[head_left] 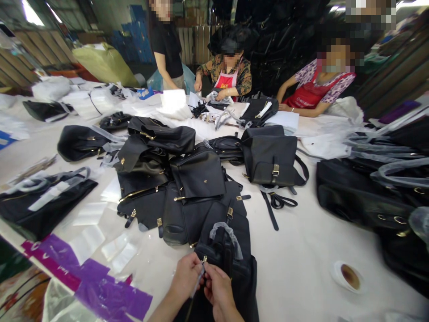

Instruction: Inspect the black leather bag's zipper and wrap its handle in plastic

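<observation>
A black leather backpack (246, 232) with gold hardware lies in front of me at the table's near edge. Its top handle is wrapped in clear plastic (231, 232). My left hand (186, 276) and my right hand (218, 286) meet over its zipper, fingers pinched together. Between them runs a thin whitish plastic strip (197, 282), just below a gold zipper pull (204, 259). Both hands appear to grip this strip, though the fingers partly hide it. Just beyond lies another black backpack (197, 174) with its flap down.
More black bags (268, 154) are heaped across the white table (284, 264). At the right stand a small white dish (348, 276) with brown contents and several handbags (355, 192). Purple plastic (110, 286) and white slips (89, 241) lie left. Three people are around the far side.
</observation>
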{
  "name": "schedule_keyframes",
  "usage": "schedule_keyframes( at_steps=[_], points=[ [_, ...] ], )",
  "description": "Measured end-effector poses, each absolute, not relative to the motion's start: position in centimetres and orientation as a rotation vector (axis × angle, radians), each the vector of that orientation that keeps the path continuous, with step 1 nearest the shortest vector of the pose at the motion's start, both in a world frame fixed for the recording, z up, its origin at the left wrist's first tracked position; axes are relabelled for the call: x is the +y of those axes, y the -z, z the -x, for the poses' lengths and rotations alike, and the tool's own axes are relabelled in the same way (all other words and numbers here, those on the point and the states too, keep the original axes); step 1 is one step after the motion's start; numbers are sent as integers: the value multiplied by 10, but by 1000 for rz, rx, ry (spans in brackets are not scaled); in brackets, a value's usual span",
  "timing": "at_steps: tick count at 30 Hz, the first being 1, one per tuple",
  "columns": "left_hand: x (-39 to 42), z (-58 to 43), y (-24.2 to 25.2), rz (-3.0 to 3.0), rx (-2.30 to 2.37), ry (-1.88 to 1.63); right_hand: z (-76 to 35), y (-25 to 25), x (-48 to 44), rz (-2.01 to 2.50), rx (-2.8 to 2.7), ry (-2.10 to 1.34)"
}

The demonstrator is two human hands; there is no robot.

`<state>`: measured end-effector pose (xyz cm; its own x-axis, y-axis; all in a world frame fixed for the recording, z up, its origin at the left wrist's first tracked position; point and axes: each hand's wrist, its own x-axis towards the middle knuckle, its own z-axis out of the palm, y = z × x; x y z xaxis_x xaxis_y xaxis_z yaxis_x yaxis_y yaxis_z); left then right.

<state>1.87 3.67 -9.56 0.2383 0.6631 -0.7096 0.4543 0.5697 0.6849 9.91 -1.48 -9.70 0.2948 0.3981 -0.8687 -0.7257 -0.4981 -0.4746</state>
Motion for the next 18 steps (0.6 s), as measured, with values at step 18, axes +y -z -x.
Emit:
schedule_keyframes(
  at_steps=[18],
  points=[
    [35,-21,98,-968,1437,-192,-100,106,-21,1547,204,-1455]
  ],
)
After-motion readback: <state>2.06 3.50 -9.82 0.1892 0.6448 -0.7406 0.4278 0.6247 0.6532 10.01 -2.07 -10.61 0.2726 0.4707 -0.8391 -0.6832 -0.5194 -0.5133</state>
